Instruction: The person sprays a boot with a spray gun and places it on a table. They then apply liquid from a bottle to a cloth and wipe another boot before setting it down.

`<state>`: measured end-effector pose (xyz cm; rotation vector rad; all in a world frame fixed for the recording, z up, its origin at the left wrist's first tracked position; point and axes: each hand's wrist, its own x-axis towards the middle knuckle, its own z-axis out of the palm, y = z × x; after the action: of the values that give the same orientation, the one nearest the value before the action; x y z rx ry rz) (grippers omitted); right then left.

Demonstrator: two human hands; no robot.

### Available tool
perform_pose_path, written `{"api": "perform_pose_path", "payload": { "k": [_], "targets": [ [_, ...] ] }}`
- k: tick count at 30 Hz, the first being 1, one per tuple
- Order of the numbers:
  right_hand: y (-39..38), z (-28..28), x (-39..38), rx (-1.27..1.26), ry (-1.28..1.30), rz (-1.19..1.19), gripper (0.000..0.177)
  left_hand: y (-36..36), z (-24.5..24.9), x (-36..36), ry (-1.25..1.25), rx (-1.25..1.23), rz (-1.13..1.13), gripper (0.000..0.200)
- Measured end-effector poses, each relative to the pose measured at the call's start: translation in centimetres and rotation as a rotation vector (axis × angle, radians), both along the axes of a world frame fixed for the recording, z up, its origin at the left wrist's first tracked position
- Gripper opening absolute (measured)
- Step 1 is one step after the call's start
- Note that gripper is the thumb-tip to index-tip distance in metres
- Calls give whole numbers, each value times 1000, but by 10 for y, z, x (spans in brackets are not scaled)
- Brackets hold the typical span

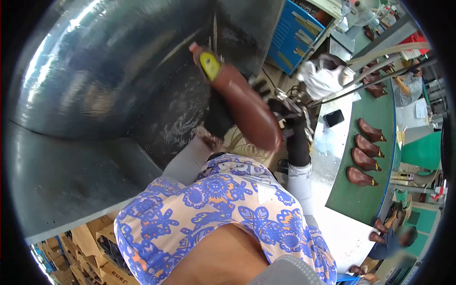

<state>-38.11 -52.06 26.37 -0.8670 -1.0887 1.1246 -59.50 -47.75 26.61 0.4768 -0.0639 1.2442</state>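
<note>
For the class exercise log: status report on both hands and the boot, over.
Left hand gripping brown boot, held up before dark machine housing. Right hand at its toe end, grip unclear. Nothing blocking.

A glossy brown boot [247,107] is lying slantwise against the dark metal hood [95,71]. Its rounded toe is pointing away from the hood, and its top, plugged with a yellow disc [209,65], is resting nearest the hood. The gloved left hand [221,118] is clasping its middle.
</note>
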Motion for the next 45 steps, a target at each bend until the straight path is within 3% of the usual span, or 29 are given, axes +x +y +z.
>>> {"api": "perform_pose_path", "payload": {
  "k": [2,3,5,7,8,10,11,13,17,19,21,23,25,29,32,33,34,36,38,40,42,45],
  "targets": [
    [-14,12,16,80,-188,-27,31,10,34,-21,15,134,235,51],
    [-43,49,2,-115,-8,-38,34,18,44,-31,92,76,368,50],
    [-48,32,10,-14,-6,20,35,40,55,-57,158,25,525,49],
    [-58,21,20,-46,-120,62,32,63,60,-84,9,-19,314,35],
    [-70,53,0,-57,-94,19,26,70,61,-91,5,-15,327,35],
    [-66,42,5,114,-436,64,21,78,64,-98,34,-10,397,41],
    [-69,54,-4,71,-252,174,16,77,64,-99,32,-9,400,41],
    [-71,63,-9,76,-281,223,14,74,64,-99,-149,318,50,42],
    [-63,61,-10,57,-290,186,16,72,65,-97,-140,191,-7,50],
    [-62,60,-6,7,-174,150,16,44,87,-69,378,21,757,49],
    [-67,85,-4,34,-233,164,14,57,74,-78,367,63,737,48],
    [-66,70,-6,100,-292,131,14,70,63,-88,355,103,715,47],
    [-67,62,-6,171,-323,122,14,79,55,-94,155,310,533,40],
    [-67,55,-2,14,-139,69,14,75,65,-92,5,148,290,38],
    [-57,54,5,-92,-202,59,18,90,69,-84,108,322,464,43],
    [-61,74,1,125,-307,61,18,97,71,-84,58,128,482,48],
    [-59,65,-1,75,-207,126,18,100,73,-84,8,-64,499,55],
    [-50,49,-1,147,-294,-19,21,89,86,-69,23,-21,586,59],
    [-51,60,-10,-64,12,-54,22,80,91,-58,39,24,671,64],
    [-39,41,-1,-174,56,-48,22,77,91,-53,25,73,719,65],
    [-26,28,-12,7,-205,-233,20,73,96,-42,44,88,774,66],
    [-34,54,-22,75,-249,39,28,68,103,-25,67,85,864,68]
  ]
}}
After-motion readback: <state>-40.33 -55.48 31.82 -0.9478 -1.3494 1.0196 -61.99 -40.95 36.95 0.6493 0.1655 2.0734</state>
